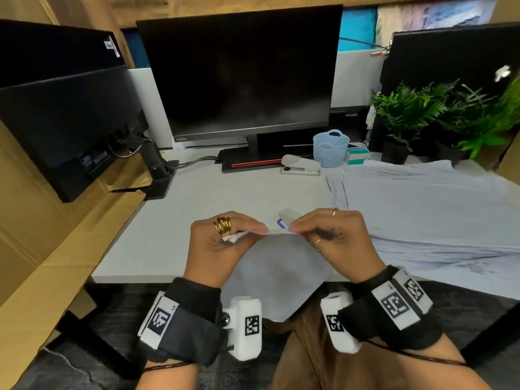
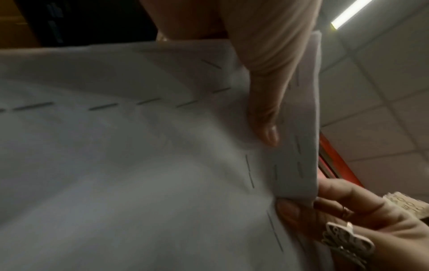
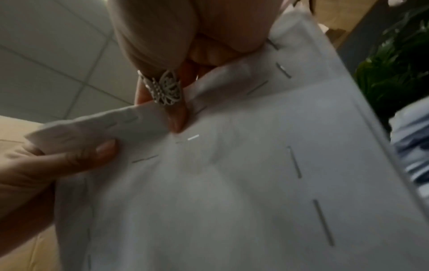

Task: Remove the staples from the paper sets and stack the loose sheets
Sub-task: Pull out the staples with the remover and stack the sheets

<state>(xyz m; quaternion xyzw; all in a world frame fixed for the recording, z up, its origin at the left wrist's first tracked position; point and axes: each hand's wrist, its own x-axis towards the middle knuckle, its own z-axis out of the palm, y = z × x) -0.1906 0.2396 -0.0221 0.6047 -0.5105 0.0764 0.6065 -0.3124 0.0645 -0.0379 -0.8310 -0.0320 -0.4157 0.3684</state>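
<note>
Stapled paper set held up over the desk edge, both hands at its top fold.

Left hand (image 1: 216, 243) pinches the folded corner, knuckles up; paper set (image 1: 277, 274) hangs limp between, light, tear-prone, studded with staples (image 3: 193, 137), best gripped beside one; right hand (image 1: 332, 235) pinches the same edge, fingers curled.

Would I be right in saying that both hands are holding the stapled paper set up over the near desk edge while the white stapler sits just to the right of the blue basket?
Not quite: in the head view the white stapler sits left of the blue basket, not right. The rest stands: the left hand and right hand both hold the stapled paper set over the near desk edge.
</note>
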